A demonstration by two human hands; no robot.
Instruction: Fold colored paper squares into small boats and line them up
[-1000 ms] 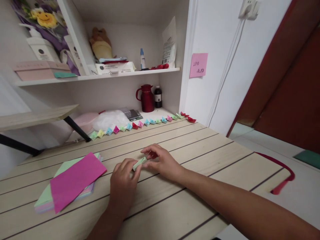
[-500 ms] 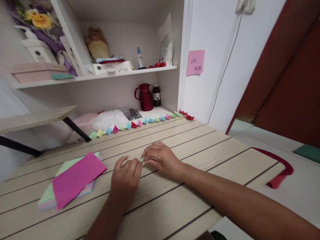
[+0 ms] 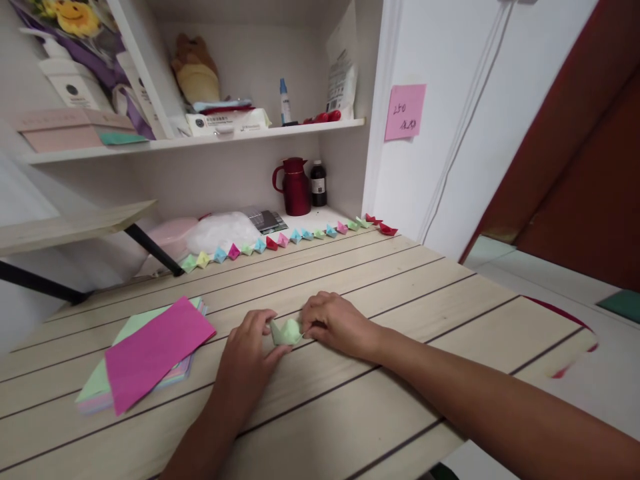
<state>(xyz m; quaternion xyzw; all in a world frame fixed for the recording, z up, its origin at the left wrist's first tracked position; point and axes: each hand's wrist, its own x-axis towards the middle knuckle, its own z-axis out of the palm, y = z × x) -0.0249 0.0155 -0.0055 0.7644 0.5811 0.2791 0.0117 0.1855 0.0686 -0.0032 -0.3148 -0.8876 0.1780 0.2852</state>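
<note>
A small light green folded paper boat [image 3: 289,332] is between my two hands, just above or on the wooden table [image 3: 380,407]. My left hand [image 3: 253,343] grips its left end, thumb below and fingers above. At its right tip, the fingers of my right hand [image 3: 334,323] are pinched together. To the left lies a stack of coloured paper [image 3: 95,393], with a magenta sheet [image 3: 160,353] aslant on top. Along the table's back edge runs a row of small folded paper boats [image 3: 260,246] in several colours, a red one [image 3: 388,229] at its right end.
Behind the row stand a red jug [image 3: 296,190] and a dark bottle [image 3: 318,185], beside a white plastic bag [image 3: 223,230]. A small raised shelf [image 3: 75,227] with black legs is at left. A pink note [image 3: 405,112] hangs on the wall.
The green paper, earlier mostly covered by my fingers, now shows as an opened boat shape. My hands have moved slightly apart, and the view has shifted a little.
</note>
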